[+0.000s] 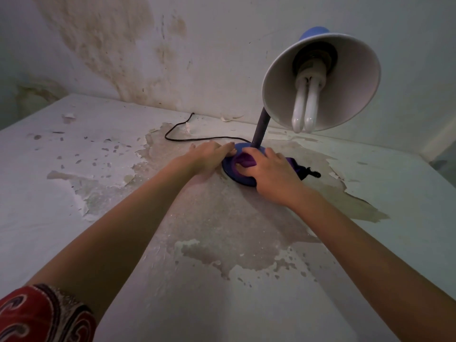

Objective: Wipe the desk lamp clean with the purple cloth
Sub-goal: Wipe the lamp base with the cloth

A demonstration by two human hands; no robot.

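Purple cloth [246, 161], held by right hand [274, 174], lies on desk lamp base [229, 169].

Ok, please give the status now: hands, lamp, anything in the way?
Left hand flat against lamp base. Right hand grips purple cloth on base. Cord trails behind, nothing blocking.

Shabby home room, stained wall [118, 60], peeling tabletop [103, 154]

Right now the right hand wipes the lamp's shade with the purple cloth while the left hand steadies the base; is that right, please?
No: the head view shows the right hand wiping the base, not the shade, with the purple cloth while the left hand steadies it.
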